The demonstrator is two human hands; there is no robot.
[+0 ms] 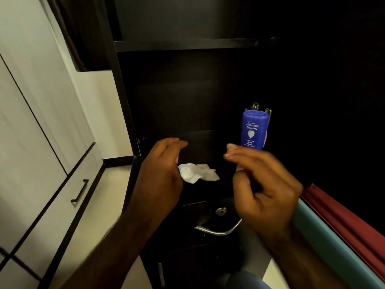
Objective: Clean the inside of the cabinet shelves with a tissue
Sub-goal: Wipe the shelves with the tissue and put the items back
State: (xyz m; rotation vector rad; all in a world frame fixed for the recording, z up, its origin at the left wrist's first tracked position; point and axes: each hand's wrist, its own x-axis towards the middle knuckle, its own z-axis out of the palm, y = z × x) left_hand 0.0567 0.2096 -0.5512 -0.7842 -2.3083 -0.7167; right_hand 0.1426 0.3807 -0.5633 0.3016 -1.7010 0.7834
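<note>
A crumpled white tissue [198, 173] lies on the dark cabinet shelf [208, 190]. My left hand [161, 170] hovers over the tissue's left end with its fingers spread and curved, its palm edge touching the tissue without gripping it. A blue body-lotion bottle [253, 130] stands sharp and still on the shelf at the right, its label upside down. My right hand [264, 184] is motion-blurred just in front of the bottle's lower end, which it hides. Its fingers are half curled and apart, and I see nothing between them.
The cabinet interior is very dark, with an upper shelf [187, 45] above. Below the shelf is a drawer front with a keyhole [220, 211] and a chrome handle [218, 230]. White cupboard doors [41, 142] stand at the left, and red and teal fabric [343, 230] lies at the right.
</note>
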